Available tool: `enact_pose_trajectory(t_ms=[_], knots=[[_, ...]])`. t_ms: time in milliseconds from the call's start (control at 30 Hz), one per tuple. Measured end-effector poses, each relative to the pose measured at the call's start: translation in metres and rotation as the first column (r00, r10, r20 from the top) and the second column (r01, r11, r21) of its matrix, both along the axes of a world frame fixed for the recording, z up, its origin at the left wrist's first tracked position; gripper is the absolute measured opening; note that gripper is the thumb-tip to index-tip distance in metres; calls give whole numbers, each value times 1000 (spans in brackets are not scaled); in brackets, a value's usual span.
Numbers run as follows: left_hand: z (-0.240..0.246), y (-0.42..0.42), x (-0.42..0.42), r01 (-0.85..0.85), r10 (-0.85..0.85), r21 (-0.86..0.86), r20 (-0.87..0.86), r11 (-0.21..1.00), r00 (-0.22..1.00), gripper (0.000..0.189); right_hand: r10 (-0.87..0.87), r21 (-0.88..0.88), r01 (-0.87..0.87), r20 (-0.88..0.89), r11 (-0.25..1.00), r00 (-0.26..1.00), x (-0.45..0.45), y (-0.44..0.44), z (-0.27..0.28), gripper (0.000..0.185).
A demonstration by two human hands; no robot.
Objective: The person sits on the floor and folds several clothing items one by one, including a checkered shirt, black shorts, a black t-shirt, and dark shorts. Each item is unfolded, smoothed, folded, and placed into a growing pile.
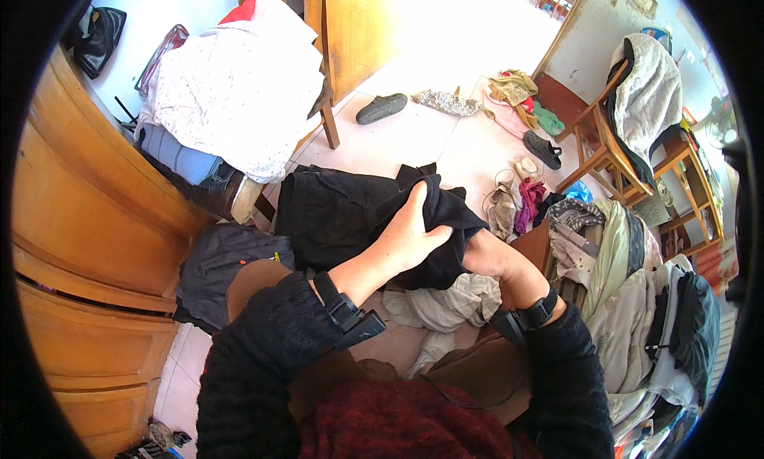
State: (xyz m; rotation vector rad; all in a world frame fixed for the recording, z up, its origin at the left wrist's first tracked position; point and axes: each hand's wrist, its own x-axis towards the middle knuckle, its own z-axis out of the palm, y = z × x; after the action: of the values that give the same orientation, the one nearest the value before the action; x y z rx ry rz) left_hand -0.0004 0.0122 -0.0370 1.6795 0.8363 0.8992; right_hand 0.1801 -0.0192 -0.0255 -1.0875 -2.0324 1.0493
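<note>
A black cloth garment [346, 211] stretches out in front of me above the floor. My left hand [406, 235] grips a gathered fold near its right end, the thumb spread to the side. My right hand [486, 256] is at the same end, its fingers hidden in or behind the black fabric, so its grip does not show fully. Below the garment lies a crumpled beige cloth [456, 304]. A folded dark garment [230, 271] lies left of my knee.
Wooden cabinet [89, 220] at left; white patterned cloth [227, 89] over a pile of clothes behind. A wooden chair [606, 154] and heaped clothes [627, 315] stand right. Dark clogs [382, 108] and scattered clothes [513, 101] lie on the tiled floor.
</note>
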Motion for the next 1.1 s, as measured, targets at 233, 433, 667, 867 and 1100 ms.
enact_pose_trajectory(t_ms=[233, 433, 667, 867, 1100], knots=[[-16, 1, 9, 49, -30, -58, 290, 997, 957, 64, -30, -350, -16, -128, 937, 991, 5, 1, -5, 58], [-17, 3, 10, -13, -3, 79, 195, 997, 981, 60, -94, -476, -63, -299, 877, 950, 5, -4, -12, 63], [-3, 7, 1, -51, 31, 148, 134, 988, 990, 57, -301, -531, -42, -543, 847, 784, -4, -6, -14, 72], [1, 4, 3, -56, 42, 100, 143, 993, 989, 55, -357, -534, -60, -640, 843, 680, -4, -3, -11, 60], [0, 11, -1, -68, 68, -6, 131, 998, 989, 47, -146, -304, 75, -219, 950, 965, 1, 6, 0, 39]])
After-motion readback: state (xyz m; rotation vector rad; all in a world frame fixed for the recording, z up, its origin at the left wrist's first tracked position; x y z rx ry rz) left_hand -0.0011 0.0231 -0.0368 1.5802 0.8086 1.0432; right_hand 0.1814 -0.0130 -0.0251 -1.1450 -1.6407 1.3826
